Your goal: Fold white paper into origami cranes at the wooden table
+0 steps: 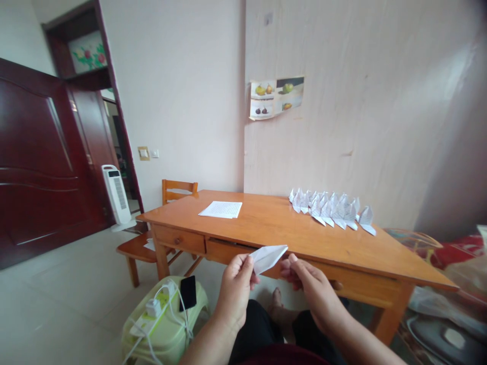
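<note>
My left hand [238, 284] pinches a white sheet of paper folded into a narrow, pointed shape [269, 258], thumb on top and fingers beneath. The folded paper's sharp tip points right and slightly up, just in front of the table's edge. Close to that tip is my right hand [304, 279], its fingers curled in and thumb against them, with nothing visible in them. Rows of folded paper pieces with upright points [335, 209] stand at the right back of the wooden table [262, 223]. A stack of printed paper sheets [220, 209] lies on the table's left part.
On my left a pale green stool [171, 324] bears a power strip [152, 317] with white cables and a black phone [187, 293]. A wooden chair [140, 248] is at the table's left end. Bags [452, 274] crowd the floor on the right.
</note>
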`<move>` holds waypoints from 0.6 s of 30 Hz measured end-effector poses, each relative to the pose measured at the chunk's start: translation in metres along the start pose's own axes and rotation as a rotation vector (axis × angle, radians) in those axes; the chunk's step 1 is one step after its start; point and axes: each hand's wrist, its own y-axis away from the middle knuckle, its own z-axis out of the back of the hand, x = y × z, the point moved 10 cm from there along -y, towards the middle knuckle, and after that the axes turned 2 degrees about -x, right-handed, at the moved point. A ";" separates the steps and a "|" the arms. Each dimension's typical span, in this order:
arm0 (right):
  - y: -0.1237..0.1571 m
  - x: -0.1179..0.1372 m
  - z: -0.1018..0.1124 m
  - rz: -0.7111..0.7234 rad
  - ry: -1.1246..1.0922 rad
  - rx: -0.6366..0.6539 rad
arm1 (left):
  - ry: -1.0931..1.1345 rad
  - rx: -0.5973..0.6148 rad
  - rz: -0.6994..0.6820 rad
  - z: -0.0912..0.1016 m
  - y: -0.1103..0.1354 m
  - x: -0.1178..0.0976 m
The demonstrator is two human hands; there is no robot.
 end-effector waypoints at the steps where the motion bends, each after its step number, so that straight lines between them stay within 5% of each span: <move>1: 0.003 0.000 -0.010 0.003 0.002 0.045 | 0.010 0.008 0.005 -0.002 0.001 0.001; 6: 0.016 0.009 -0.056 0.021 -0.089 0.271 | 0.071 0.070 0.073 -0.012 0.006 0.014; 18: 0.002 -0.015 -0.050 -0.084 -0.402 0.152 | 0.178 0.207 0.175 -0.031 0.021 0.024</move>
